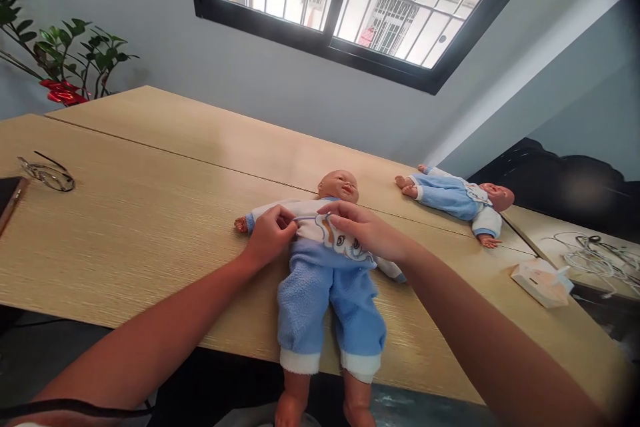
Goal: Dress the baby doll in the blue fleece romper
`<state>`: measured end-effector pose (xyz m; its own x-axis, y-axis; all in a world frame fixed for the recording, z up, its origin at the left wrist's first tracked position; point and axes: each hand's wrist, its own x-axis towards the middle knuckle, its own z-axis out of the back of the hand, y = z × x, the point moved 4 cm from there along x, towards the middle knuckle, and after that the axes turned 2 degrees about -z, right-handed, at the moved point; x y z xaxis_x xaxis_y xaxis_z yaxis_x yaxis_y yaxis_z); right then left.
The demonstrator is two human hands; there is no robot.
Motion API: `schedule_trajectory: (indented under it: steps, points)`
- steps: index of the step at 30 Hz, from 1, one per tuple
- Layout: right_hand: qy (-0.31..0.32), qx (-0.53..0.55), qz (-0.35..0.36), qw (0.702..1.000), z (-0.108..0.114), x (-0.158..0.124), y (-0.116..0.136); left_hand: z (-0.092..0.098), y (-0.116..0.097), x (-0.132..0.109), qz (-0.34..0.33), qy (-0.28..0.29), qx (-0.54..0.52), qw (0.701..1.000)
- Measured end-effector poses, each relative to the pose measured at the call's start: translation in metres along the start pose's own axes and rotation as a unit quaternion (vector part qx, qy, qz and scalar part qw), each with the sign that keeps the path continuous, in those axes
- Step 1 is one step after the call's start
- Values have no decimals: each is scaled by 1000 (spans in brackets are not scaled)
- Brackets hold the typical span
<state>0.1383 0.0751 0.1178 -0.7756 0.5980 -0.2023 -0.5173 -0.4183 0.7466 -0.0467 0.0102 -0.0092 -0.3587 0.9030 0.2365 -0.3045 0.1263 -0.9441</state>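
Observation:
A baby doll lies on its back, dressed in a white top and light blue fuzzy trousers. Its bare feet reach past the table's near edge. On its chest, a white bib with stitched eyes and blue trim lies slanted. My left hand is closed in a pinch at the bib's thin blue-edged corner, on the left side of the chest. Across from it, my right hand grips the bib's upper edge between thumb and fingers. A narrow blue strip spans the gap between both hands; my fingers hide its ends.
A second doll in similar clothes lies at the right on the wooden table. Near it are a tissue pack and tangled white cables. Glasses and a dark flat object lie far left. A potted plant stands behind.

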Motion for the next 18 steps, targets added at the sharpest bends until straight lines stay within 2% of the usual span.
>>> schedule_trajectory:
  steps: [2,3,5,6,8,10,11,14,16,18]
  points:
    - [39,-26,-5,999,-4,2,1,3,-3,-3,-8,-65,64,996]
    - [65,-51,-6,997,-6,4,2,3,-4,-5,-15,-69,97,993]
    - [97,-126,-7,987,-9,14,2,2,-4,-5,-25,-38,158,986]
    - [90,-174,-6,981,-9,23,2,2,-4,-5,-30,-16,186,982]
    - [31,-269,19,962,-10,50,4,2,-3,-5,-39,11,232,972]
    - [-23,-332,83,939,-16,81,9,3,-4,-5,-43,19,269,962]
    - [-18,-342,121,932,-23,97,11,4,-4,-5,-42,17,285,957]
    - [82,-324,181,925,-47,135,10,6,-7,-8,-35,8,318,947]
    - [121,-307,187,925,-57,146,8,9,-8,-10,-26,1,328,944]
    - [121,-300,193,927,-60,148,7,11,-8,-12,-14,-9,332,943]
